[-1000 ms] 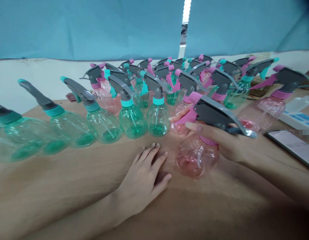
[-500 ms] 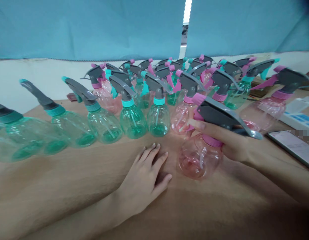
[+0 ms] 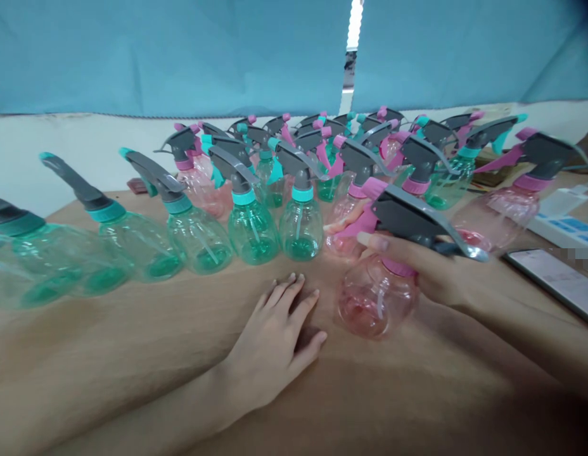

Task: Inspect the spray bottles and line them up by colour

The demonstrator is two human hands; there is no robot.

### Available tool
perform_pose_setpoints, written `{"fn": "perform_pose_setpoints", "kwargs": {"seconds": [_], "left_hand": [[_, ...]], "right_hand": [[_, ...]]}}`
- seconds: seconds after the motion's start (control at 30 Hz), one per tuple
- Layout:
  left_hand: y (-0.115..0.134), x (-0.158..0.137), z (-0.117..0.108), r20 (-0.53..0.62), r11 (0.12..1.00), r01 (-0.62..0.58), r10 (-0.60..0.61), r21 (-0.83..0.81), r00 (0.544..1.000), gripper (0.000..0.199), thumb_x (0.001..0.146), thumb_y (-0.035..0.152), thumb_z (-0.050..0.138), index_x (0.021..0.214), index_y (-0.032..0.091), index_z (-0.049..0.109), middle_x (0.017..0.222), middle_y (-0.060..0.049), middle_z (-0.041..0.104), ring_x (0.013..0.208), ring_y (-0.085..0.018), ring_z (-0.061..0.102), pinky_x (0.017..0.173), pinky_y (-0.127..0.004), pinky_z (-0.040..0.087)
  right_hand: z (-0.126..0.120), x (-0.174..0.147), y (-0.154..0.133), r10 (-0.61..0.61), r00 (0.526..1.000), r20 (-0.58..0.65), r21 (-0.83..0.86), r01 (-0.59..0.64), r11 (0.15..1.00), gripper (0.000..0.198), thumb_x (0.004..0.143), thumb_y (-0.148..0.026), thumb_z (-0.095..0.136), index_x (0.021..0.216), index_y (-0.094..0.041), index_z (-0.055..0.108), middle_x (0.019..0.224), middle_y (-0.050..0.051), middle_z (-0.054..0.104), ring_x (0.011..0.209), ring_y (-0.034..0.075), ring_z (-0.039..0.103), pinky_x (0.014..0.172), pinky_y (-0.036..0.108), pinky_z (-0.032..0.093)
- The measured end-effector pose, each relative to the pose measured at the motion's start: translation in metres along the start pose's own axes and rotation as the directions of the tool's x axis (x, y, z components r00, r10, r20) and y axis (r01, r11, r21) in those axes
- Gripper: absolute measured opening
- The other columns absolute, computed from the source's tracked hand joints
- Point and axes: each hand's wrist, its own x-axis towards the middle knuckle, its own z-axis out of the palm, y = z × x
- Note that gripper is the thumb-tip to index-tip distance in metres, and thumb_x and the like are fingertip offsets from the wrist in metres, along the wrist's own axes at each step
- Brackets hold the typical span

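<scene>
A clear pink spray bottle (image 3: pixel 370 301) with a grey head and pink trigger stands slightly tilted in front of me. My right hand (image 3: pixel 417 263) is round its neck from the right, the thumb on the near side and some fingers reaching past the pink trigger (image 3: pixel 363 220). Part of that grip is hidden behind the bottle. To the left, my left hand (image 3: pixel 279 335) lies flat on the wooden table (image 3: pixel 146 354), fingers spread and holding nothing. Beyond it stand a clear green spray bottle (image 3: pixel 301 225) and another green bottle (image 3: pixel 253 231), side by side.
Several green spray bottles line the left side, the nearest cut by the frame edge. Behind are crowded rows of pink and green ones. At right, a pink bottle (image 3: pixel 498 212), a phone (image 3: pixel 553 282) and a white power strip (image 3: pixel 567 225) lie near my forearm. A blue curtain (image 3: pixel 180 57) hangs behind.
The fingers of my right hand have straightened, and the pink trigger now stands further out from the head. The held bottle has shifted slightly left. My left hand stays put.
</scene>
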Motion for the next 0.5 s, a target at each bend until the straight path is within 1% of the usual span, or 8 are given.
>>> {"fn": "perform_pose_setpoints", "kwargs": {"seconds": [0.03,0.1,0.2,0.23,0.33,0.43,0.5], "left_hand": [[0.000,0.000,0.000,-0.004,1.000,-0.004,0.004,-0.003,1.000,0.046,0.092,0.037,0.053,0.131,0.014,0.050,0.142,-0.015,0.044,0.132,-0.030,0.037,0.105,-0.049,0.033],[-0.001,0.001,0.001,-0.010,1.000,-0.007,0.006,-0.009,1.000,0.045,0.093,0.037,0.052,0.131,0.014,0.050,0.142,-0.016,0.044,0.132,-0.031,0.037,0.105,-0.049,0.034],[-0.002,0.001,0.002,-0.009,1.000,0.000,0.000,-0.017,1.000,0.045,0.092,0.037,0.052,0.131,0.013,0.050,0.142,-0.016,0.044,0.131,-0.031,0.038,0.105,-0.050,0.034],[-0.002,0.000,0.002,-0.011,1.000,0.002,-0.002,-0.020,1.000,0.045,0.092,0.036,0.052,0.131,0.013,0.050,0.142,-0.016,0.044,0.131,-0.031,0.038,0.105,-0.050,0.034],[-0.002,0.000,0.002,-0.021,1.000,-0.002,0.001,-0.024,1.000,0.045,0.092,0.037,0.053,0.131,0.013,0.050,0.142,-0.016,0.043,0.131,-0.031,0.038,0.105,-0.050,0.033],[-0.001,0.000,0.002,-0.016,1.000,0.003,-0.003,-0.018,1.000,0.046,0.092,0.036,0.053,0.132,0.013,0.050,0.142,-0.016,0.043,0.131,-0.031,0.038,0.106,-0.049,0.032],[-0.001,0.000,0.001,-0.007,1.000,0.007,-0.007,-0.014,1.000,0.046,0.092,0.037,0.053,0.131,0.013,0.050,0.142,-0.017,0.043,0.131,-0.031,0.037,0.106,-0.049,0.032]], "right_hand": [[0.000,0.000,-0.002,0.014,1.000,0.008,0.022,-0.014,1.000,0.025,0.084,-0.047,0.058,0.080,-0.025,0.070,0.075,-0.001,0.071,0.071,0.016,0.068,0.074,0.031,0.056],[0.001,-0.001,-0.005,0.034,0.999,-0.011,0.049,-0.034,0.998,0.024,0.082,-0.046,0.061,0.073,-0.025,0.070,0.069,-0.002,0.070,0.072,0.016,0.068,0.075,0.030,0.056],[0.002,-0.001,-0.006,0.016,0.998,-0.057,0.014,-0.016,1.000,0.029,0.080,-0.046,0.063,0.061,-0.026,0.068,0.057,-0.002,0.065,0.075,0.019,0.068,0.078,0.032,0.057],[0.002,0.000,-0.006,0.008,0.998,-0.065,0.004,-0.008,1.000,0.029,0.080,-0.047,0.063,0.061,-0.026,0.068,0.057,-0.002,0.065,0.075,0.020,0.068,0.078,0.034,0.057],[0.003,0.001,-0.008,-0.031,0.997,-0.064,0.009,0.032,0.999,0.023,0.080,-0.046,0.062,0.071,-0.027,0.070,0.070,-0.001,0.070,0.076,0.020,0.068,0.080,0.036,0.056],[0.005,0.002,-0.014,-0.099,0.995,-0.033,0.068,0.101,0.993,0.019,0.081,-0.044,0.062,0.076,-0.027,0.069,0.075,-0.001,0.070,0.084,0.020,0.067,0.077,0.035,0.057],[0.006,0.001,-0.018,-0.125,0.992,-0.022,0.095,0.126,0.987,0.018,0.081,-0.043,0.062,0.080,-0.027,0.069,0.079,-0.001,0.070,0.090,0.021,0.066,0.077,0.035,0.057]]}}
